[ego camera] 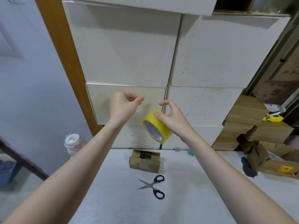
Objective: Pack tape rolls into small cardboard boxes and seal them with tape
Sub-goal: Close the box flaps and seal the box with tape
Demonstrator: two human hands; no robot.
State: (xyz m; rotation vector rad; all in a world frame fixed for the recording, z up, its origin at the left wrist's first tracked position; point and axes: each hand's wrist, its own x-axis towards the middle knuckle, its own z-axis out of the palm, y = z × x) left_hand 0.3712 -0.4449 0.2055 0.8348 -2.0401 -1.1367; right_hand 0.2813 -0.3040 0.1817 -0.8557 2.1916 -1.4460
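My right hand [171, 117] holds a yellow roll of tape [156, 126] in the air above the white table [113, 199]. My left hand [124, 105] is raised to the roll's left with thumb and forefinger pinched together; a clear tape strip between hand and roll cannot be made out. Below them stands a small brown cardboard box [144, 160] with its top open and a dark green tape roll [145, 155] inside.
Black-handled scissors [153, 185] lie open in front of the box. Large white cartons [129, 54] are stacked behind the table. Brown cardboard boxes [258, 135] pile up at the right, with a yellow tape dispenser [273, 118] on top. A glass jar [73, 143] stands at left.
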